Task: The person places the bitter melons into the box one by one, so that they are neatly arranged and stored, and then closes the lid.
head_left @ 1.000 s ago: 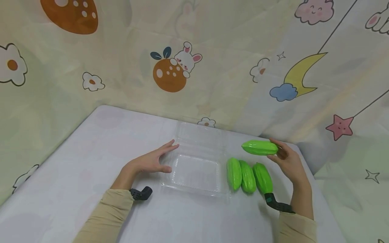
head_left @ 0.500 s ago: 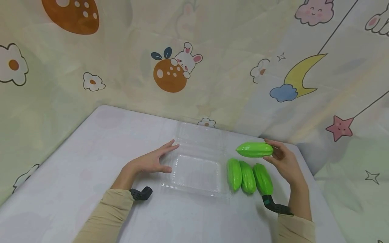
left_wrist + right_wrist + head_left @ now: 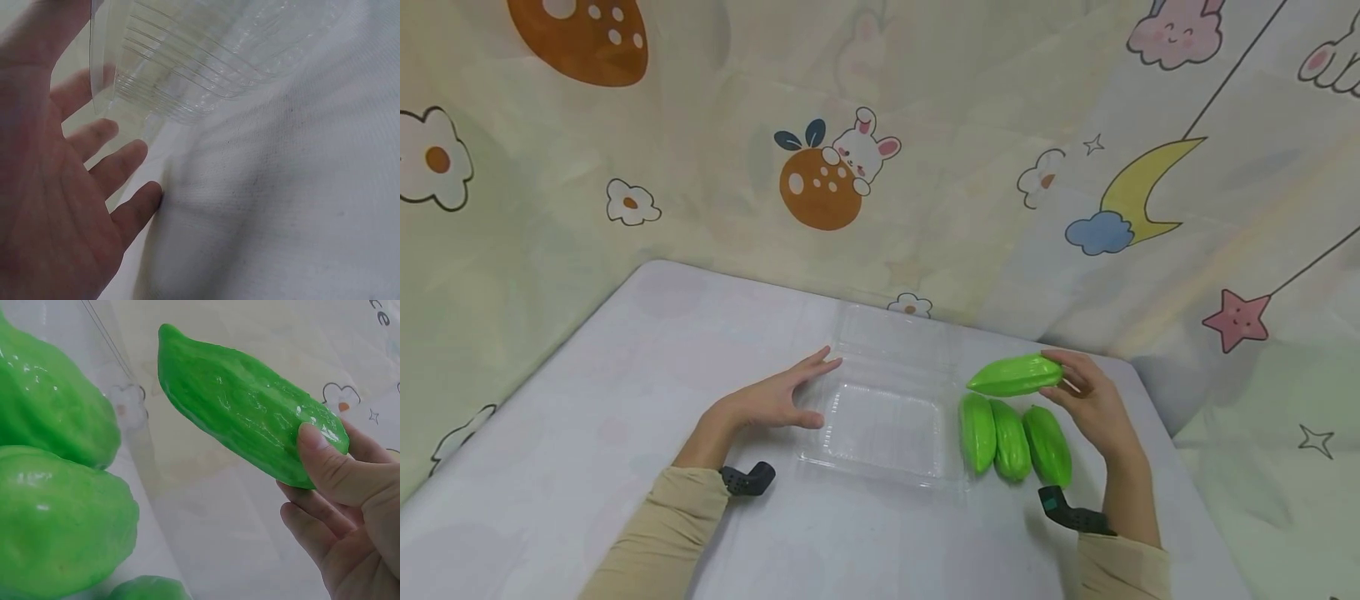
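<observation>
My right hand (image 3: 1097,408) pinches one end of a glossy green bitter melon (image 3: 1013,376), thumb on one side and fingers on the other. Its pointed end faces left, held above three more bitter melons (image 3: 1011,442) lying side by side on the table. The right wrist view shows the ridged skin of the held bitter melon (image 3: 231,406) close up. My left hand (image 3: 771,396) is spread at the left side of a clear plastic clamshell box (image 3: 883,429), whose lid lies folded back. In the left wrist view, thumb and fingers are apart around the box's ribbed edge (image 3: 169,56).
A white-covered table (image 3: 850,542) carries everything. A patterned cloth (image 3: 700,167) hangs along its back edge and right side. Black wrist cameras (image 3: 748,479) stick out from both wrists. The box lid (image 3: 895,333) lies towards the back edge.
My right hand has carried the bitter melon left and slightly nearer, towards the box, and its tip now points a little lower. The left hand stays in place.
</observation>
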### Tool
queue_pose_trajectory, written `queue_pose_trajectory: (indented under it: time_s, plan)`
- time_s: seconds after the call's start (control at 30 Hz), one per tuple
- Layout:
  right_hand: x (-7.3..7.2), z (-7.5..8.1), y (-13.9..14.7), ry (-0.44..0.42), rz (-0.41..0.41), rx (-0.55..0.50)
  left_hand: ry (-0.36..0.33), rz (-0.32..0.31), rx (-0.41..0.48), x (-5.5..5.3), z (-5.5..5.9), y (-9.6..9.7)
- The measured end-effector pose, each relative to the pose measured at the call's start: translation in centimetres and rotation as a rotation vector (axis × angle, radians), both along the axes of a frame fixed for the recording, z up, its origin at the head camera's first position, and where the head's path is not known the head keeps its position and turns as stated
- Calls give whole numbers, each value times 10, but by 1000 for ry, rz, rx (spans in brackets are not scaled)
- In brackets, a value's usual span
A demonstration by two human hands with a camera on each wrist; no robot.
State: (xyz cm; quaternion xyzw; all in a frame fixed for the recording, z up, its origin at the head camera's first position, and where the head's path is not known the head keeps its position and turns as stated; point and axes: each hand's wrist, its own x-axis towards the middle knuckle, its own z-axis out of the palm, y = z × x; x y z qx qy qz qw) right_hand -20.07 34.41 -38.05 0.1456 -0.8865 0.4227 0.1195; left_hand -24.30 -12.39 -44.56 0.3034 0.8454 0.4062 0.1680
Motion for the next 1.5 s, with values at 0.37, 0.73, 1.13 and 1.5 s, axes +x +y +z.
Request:
queue_pose_trajectory:
  time_s: [0.37, 0.73, 1.13, 1.5]
  plan:
    - [0, 0, -6, -13, 46, -54, 2, -14, 23, -1, -2, -1]
    - [3, 4, -14, -47, 32, -49, 10, -10, 4, 1, -1, 0]
    - [2, 0, -34, -22, 69, -215, 10, -4, -2, 3, 0, 2]
    - [0, -6, -59, -47, 103, -265, 16, 4, -14, 2, 0, 3]
